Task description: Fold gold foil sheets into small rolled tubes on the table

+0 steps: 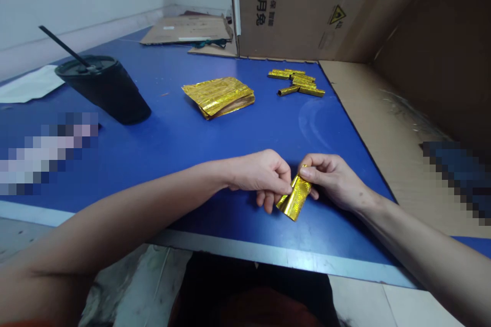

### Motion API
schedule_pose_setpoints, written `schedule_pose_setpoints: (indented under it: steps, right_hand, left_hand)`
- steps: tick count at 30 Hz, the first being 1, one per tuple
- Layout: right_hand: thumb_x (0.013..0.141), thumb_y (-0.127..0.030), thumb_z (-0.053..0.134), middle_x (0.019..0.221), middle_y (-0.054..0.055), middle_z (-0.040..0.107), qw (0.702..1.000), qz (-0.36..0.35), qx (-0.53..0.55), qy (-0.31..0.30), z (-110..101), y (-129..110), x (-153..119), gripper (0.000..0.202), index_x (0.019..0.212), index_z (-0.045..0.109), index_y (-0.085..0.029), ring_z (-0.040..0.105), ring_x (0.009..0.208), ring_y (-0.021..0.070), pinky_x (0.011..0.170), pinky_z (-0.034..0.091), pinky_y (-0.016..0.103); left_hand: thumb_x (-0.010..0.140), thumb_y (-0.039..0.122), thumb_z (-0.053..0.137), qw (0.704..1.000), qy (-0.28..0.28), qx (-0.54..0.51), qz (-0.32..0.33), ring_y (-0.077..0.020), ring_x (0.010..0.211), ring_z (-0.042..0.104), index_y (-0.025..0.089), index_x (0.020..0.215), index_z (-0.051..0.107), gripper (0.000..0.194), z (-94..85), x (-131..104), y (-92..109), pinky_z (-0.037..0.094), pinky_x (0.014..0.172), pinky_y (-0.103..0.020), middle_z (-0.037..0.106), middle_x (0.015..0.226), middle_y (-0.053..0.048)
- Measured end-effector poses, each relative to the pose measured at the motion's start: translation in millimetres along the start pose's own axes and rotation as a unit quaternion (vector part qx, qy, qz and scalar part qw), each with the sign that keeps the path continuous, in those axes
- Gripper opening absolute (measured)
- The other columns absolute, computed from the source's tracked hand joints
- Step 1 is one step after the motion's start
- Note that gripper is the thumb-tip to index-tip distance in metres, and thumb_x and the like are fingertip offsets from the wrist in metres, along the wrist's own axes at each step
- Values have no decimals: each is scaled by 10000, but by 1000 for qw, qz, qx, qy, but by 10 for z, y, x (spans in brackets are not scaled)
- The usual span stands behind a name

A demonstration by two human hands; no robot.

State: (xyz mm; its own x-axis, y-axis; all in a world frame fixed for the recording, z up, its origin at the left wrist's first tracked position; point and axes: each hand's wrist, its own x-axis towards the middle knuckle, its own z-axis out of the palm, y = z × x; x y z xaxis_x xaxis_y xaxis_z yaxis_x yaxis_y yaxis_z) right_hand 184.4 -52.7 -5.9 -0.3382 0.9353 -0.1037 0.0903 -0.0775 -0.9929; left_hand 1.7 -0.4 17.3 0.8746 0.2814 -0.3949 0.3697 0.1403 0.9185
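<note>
Between my two hands is a sheet of gold foil paper point(297, 198), partly rolled or folded over and held above the near part of the blue table. My left hand point(264, 176) pinches its left edge between thumb and forefinger. The thumb and fingers of my right hand point(330, 176) grip its upper right end. Farther back lies a stack of flat gold foil paper point(220, 94). To the right of the stack, several narrow gold foil rolls point(303, 80) lie in a loose pile.
A black tumbler point(111, 87) with a straw stands at the left of the blue table point(230, 138). White paper point(30, 84) lies behind it. Flat cardboard point(187, 29) rests at the back. A large cardboard box point(295, 10) borders the back and right. A dark object point(456, 179) lies right.
</note>
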Motion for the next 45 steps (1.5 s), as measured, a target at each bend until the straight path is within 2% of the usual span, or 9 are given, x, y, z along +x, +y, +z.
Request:
schedule_pose_setpoints:
  steps: [7, 14, 19, 27, 31, 33, 38, 42, 45]
  right_hand:
    - [737, -393, 605, 461, -39, 510, 999, -4, -15, 39, 38, 13, -1, 269, 636, 525, -157, 379, 357, 50, 348, 262, 188]
    - [725, -409, 607, 444, -44, 499, 997, -2, -4, 77, 63, -7, 0, 293, 600, 511, -161, 364, 340, 42, 333, 253, 180]
    - [699, -411, 626, 421, -59, 447, 992, 12, -31, 121, 112, -39, -11, 304, 578, 491, -168, 328, 345, 42, 335, 226, 186]
    - [695, -396, 626, 457, -48, 476, 991, 5, -51, 121, 103, -50, 5, 296, 581, 478, -167, 343, 381, 47, 360, 241, 197]
    - [676, -405, 638, 441, -62, 448, 987, -4, -73, 140, 94, -45, 14, 310, 566, 478, -164, 322, 379, 44, 361, 239, 195]
    - [671, -403, 643, 448, -62, 449, 986, -10, -78, 150, 97, -41, 13, 308, 566, 483, -161, 331, 386, 45, 369, 251, 195]
    - [687, -401, 628, 425, -60, 444, 981, -35, -74, 177, 96, -38, 8, 306, 551, 491, -164, 333, 367, 46, 347, 231, 192]
    - [717, -396, 606, 406, -56, 445, 980, -45, -63, 181, 50, -11, 10, 303, 555, 499, -165, 354, 357, 53, 350, 259, 194]
    - [730, -392, 597, 451, -46, 473, 984, -45, -67, 158, 8, 2, 10, 298, 565, 498, -164, 386, 379, 61, 371, 298, 201]
  left_hand:
    - [649, 84, 475, 995, 85, 57, 7, -75, 370, 536, 131, 597, 489, 71, 125, 29, 7, 385, 333, -143, 535, 446, 48]
    - [680, 92, 470, 995, 94, -2, 20, -73, 360, 537, 128, 607, 473, 81, 135, 72, -24, 396, 334, -144, 532, 440, 53]
    - [678, 52, 445, 992, 120, 11, 21, -76, 362, 536, 132, 626, 462, 97, 197, 79, -39, 392, 320, -135, 514, 416, 62]
    - [697, 62, 455, 995, 84, -47, 16, -86, 396, 557, 131, 666, 467, 76, 175, 64, -18, 437, 387, -165, 544, 446, 41]
    - [733, 263, 544, 994, 66, -79, 19, -111, 456, 595, 124, 675, 473, 166, 162, 47, -5, 447, 419, -189, 586, 542, 6]
    - [720, 300, 587, 995, 79, -60, 18, -105, 456, 591, 126, 696, 463, 215, 175, 49, -6, 447, 425, -188, 588, 550, 9]
    - [775, 183, 506, 991, 131, 11, 18, -69, 418, 552, 132, 706, 441, 108, 166, 72, -27, 423, 417, -167, 569, 541, 23]
    - [772, 195, 487, 985, 150, 72, 56, -57, 434, 523, 135, 713, 462, 88, 49, 57, -40, 435, 455, -186, 549, 574, 30]
    - [756, 183, 480, 968, 155, 181, 83, -60, 493, 513, 137, 699, 486, 74, -46, 12, -14, 410, 493, -179, 529, 576, 36]
